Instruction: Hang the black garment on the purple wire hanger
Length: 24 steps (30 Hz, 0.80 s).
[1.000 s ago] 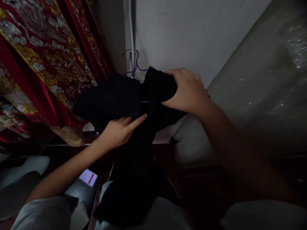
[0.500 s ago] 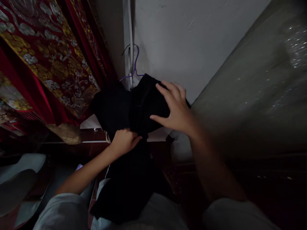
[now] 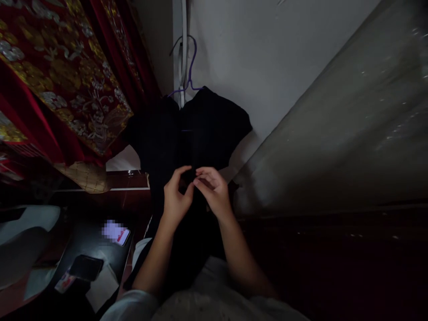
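Observation:
A black short-sleeved shirt (image 3: 217, 122) hangs on a purple wire hanger (image 3: 190, 81) against the wall. Both my hands meet low on its front, near the middle. My left hand (image 3: 177, 194) has its index finger and thumb curled to the dark cloth at the front edge. Opposite it, my right hand (image 3: 214, 189) bends its fingertips and thumb to the same spot, almost touching the left fingertips. Both seem to pinch the shirt there; in the dim light the exact bit of cloth is hard to make out.
Red cloth with gold and silver decoration (image 3: 67, 67) hangs at left. A plastic-covered surface (image 3: 327, 125) slants along the right. At lower left, a lit phone (image 3: 116, 232) and a dark phone (image 3: 86, 267) lie on a black surface (image 3: 90, 236). A white strip (image 3: 184, 22) runs down the wall.
My right hand has come down and left from the shirt's upper right side to meet my left hand at the front. The shirt's right side, bunched before, now hangs spread out.

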Motion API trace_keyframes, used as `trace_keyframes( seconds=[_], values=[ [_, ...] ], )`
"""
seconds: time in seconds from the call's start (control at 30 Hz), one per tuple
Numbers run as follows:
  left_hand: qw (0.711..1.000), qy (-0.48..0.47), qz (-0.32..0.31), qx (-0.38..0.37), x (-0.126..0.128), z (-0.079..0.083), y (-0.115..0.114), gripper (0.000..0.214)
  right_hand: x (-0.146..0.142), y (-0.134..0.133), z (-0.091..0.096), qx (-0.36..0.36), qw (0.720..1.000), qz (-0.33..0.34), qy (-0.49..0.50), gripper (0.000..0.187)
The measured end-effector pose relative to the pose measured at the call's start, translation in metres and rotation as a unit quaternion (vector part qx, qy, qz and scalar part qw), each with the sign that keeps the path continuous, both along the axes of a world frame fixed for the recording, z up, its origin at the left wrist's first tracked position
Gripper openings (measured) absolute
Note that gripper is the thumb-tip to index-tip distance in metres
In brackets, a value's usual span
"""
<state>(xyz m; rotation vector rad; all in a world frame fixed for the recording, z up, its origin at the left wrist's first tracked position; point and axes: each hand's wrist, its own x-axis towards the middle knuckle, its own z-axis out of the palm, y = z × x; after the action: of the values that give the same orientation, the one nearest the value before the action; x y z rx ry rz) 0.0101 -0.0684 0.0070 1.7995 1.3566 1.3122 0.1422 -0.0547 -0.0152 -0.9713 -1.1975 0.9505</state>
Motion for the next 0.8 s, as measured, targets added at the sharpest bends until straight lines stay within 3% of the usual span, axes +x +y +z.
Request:
trace_keyframes(
  seconds=[0.1, 0.17, 0.3, 0.47, 0.7, 0.8],
  values=[
    [0.999, -0.039, 0.015, 0.020, 0.002, -0.006, -0.003, 0.077, 0.004, -0.004, -0.001, 0.000, 1.000, -0.020, 0.007, 0.025],
    [0.998, -0.055, 0.009, 0.017, 0.003, -0.012, -0.003, 0.079, 0.001, -0.006, -0.006, 0.003, 1.000, -0.019, 0.000, 0.023],
    [0.997, -0.076, -0.007, -0.008, 0.004, -0.021, 0.001, 0.052, -0.004, -0.006, -0.011, 0.024, 0.999, -0.031, -0.007, 0.024],
    [0.991, -0.132, -0.004, -0.019, 0.002, -0.021, 0.004, 0.020, -0.003, -0.004, -0.008, 0.069, 0.995, -0.044, -0.062, 0.024],
    [0.992, -0.125, -0.008, 0.021, -0.002, -0.020, 0.002, 0.012, -0.001, -0.005, -0.013, 0.031, 0.997, -0.051, -0.042, 0.018],
    [0.989, -0.142, -0.016, 0.025, -0.002, -0.023, 0.004, 0.012, -0.002, -0.006, -0.015, 0.050, 0.995, -0.068, -0.053, 0.016]
  ],
)
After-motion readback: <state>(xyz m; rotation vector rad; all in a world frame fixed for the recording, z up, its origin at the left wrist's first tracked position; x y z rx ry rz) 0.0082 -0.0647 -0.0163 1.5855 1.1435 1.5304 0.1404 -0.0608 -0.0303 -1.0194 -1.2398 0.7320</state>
